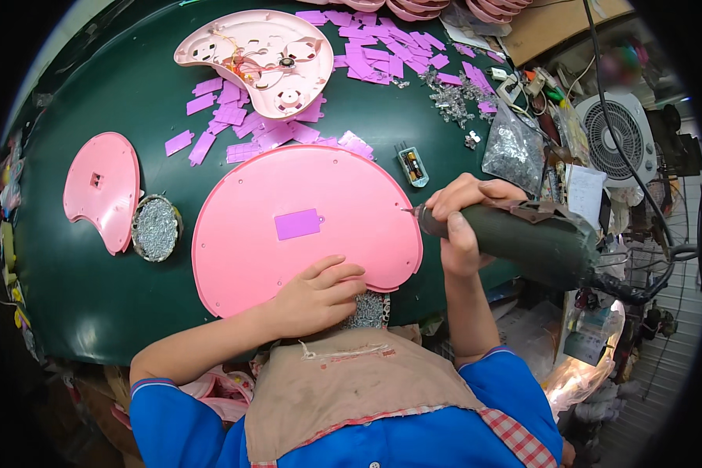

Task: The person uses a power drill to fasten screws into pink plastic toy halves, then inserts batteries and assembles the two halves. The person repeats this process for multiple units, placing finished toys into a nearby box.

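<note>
My right hand (468,210) is wrapped round a thick dark electric screwdriver (522,242). Its bit points left and reaches the right edge of a large pink plastic housing (242,226), close to a screw hole; whether it touches a screw is too small to tell. My left hand (324,292) rests on the lower part of the housing, fingers slightly bent and apart, gripping nothing. A purple battery cover (297,224) sits in the middle of the housing. Partly hidden behind my left hand is a container of small screws (369,310) at the table edge.
Beyond lies an open pink shell (312,82) with wires, among many loose purple covers (378,58). A curved pink part (105,183) and a screw tin (156,228) are at left. A small battery box (413,167), metal clips (452,101) and a fan (618,136) are at right.
</note>
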Demonstrator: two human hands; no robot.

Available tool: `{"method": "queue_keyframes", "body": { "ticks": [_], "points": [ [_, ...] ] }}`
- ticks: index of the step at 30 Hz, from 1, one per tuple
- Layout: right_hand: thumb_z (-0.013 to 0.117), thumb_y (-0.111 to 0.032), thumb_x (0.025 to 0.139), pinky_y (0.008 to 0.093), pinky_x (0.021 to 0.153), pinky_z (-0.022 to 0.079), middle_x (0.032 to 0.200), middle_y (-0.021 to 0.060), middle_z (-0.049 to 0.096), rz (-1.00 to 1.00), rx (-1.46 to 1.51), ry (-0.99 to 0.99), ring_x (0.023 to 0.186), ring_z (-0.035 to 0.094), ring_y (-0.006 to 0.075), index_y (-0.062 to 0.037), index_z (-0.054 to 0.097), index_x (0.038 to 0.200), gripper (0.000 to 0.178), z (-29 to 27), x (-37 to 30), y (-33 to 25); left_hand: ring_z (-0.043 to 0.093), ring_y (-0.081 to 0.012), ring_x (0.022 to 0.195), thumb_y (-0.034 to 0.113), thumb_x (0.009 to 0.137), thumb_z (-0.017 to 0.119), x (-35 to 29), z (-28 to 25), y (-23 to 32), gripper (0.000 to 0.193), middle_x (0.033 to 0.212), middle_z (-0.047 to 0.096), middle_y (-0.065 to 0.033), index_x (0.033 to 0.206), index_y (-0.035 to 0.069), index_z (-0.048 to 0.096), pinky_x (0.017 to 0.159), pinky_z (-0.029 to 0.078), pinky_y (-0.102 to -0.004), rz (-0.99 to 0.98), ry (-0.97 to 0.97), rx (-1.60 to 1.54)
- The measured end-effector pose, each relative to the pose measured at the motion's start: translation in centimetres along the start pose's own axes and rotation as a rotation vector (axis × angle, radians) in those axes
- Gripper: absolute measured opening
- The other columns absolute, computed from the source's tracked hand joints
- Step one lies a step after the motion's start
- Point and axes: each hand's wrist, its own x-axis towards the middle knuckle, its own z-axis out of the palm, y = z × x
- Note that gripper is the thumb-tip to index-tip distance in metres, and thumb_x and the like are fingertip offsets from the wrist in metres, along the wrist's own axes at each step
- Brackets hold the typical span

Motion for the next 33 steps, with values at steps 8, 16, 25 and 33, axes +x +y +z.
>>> {"method": "queue_keyframes", "body": {
  "ticks": [8, 16, 25, 33],
  "points": [
    [0.061, 0.004, 0.081, 0.0331, 0.065, 0.054, 0.071, 0.0079, 0.060, -0.008, -0.065, 0.048, 0.064, 0.059, 0.0188, -0.0066, 0.037, 0.119, 0.046, 0.0, -1.9, 3.1, 0.059, -0.0245, 0.102, 0.021, 0.084, 0.073, 2.2, 0.4, -0.7, 0.016, 0.095, 0.059, -0.0054, 0.082, 0.009, 0.063, 0.096, 0.046, -0.0396, -0.014, -0.010, -0.235],
    [0.064, 0.001, 0.086, 0.0386, 0.064, 0.056, 0.073, 0.0095, 0.060, 0.169, 0.265, 0.176, 0.067, 0.057, 0.0213, -0.0103, 0.039, 0.127, 0.048, -0.2, -1.3, -3.2, 0.060, -0.0262, 0.087, 0.010, 0.082, 0.078, 5.3, 0.9, -2.5, 0.015, 0.090, 0.060, -0.0053, 0.091, 0.008, 0.067, 0.077, 0.045, -0.0392, -0.179, 0.210, -0.330],
    [0.071, -0.014, 0.089, 0.0379, 0.068, 0.057, 0.076, 0.0082, 0.064, 0.214, 0.177, 0.119, 0.070, 0.059, 0.0212, -0.0124, 0.038, 0.122, 0.047, -0.5, -2.8, -8.6, 0.057, -0.0242, 0.076, 0.012, 0.075, 0.083, 7.8, 1.1, -1.5, 0.022, 0.083, 0.057, -0.0050, 0.090, 0.007, 0.067, 0.068, 0.045, -0.0383, 0.024, 0.311, -0.164],
    [0.066, 0.000, 0.084, 0.0374, 0.067, 0.056, 0.075, 0.0107, 0.064, 0.209, -0.022, -0.042, 0.067, 0.059, 0.0213, -0.0103, 0.039, 0.118, 0.044, -2.8, -7.0, -4.2, 0.059, -0.0197, 0.067, 0.030, 0.074, 0.087, 5.3, 0.8, -0.4, 0.033, 0.077, 0.057, -0.0037, 0.080, 0.006, 0.066, 0.062, 0.047, -0.0341, 0.096, 0.444, -0.170]
  ]
}}
